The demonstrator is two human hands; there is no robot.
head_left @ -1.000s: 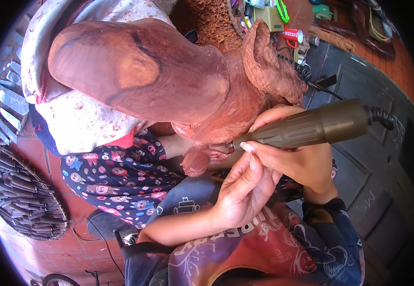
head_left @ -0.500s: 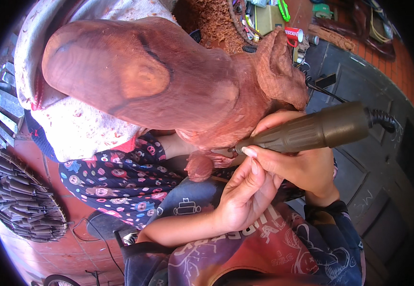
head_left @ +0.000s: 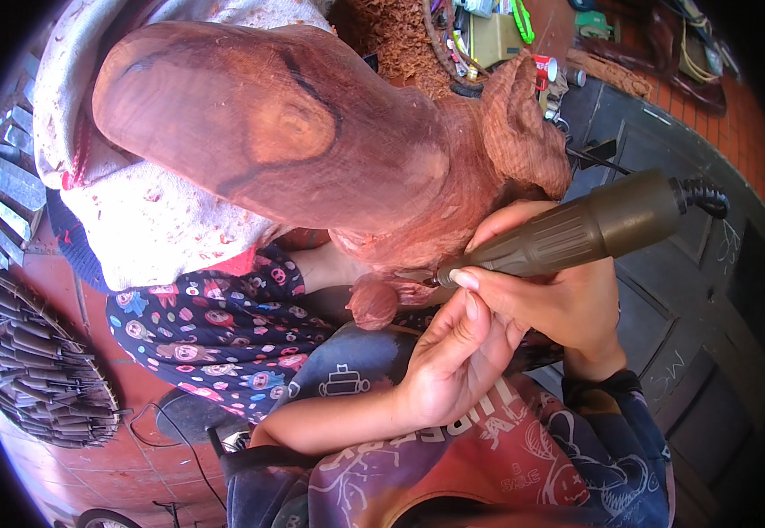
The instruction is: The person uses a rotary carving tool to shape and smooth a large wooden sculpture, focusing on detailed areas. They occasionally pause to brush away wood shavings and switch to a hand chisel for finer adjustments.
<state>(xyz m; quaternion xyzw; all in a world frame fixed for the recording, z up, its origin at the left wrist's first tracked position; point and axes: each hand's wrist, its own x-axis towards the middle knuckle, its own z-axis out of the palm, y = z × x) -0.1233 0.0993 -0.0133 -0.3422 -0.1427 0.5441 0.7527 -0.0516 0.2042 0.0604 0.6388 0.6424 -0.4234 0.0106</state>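
A large reddish-brown wood carving, with a smooth rounded end and a rough ragged end, lies across my lap area. My right hand grips a dark olive electric carving handpiece, its coiled cord leaving at the rear. The handpiece's small dark tip meets the carving's near underside, beside a round wooden knob. Just below the nose of the handpiece is my left hand, closed, its thumb up against the right thumb and its other fingers curled. Whatever lies inside those curled fingers is hidden.
Whitish cloth sits under the carving's smooth end. A round basket of dark-handled tools and a row of metal blades stand at left. Wood shavings and a red cup lie beyond; a grey panel is at right.
The carving and its knob have shifted slightly right and up in view. The handpiece's rear end sits a little higher. Both hands keep almost the same place and hold.
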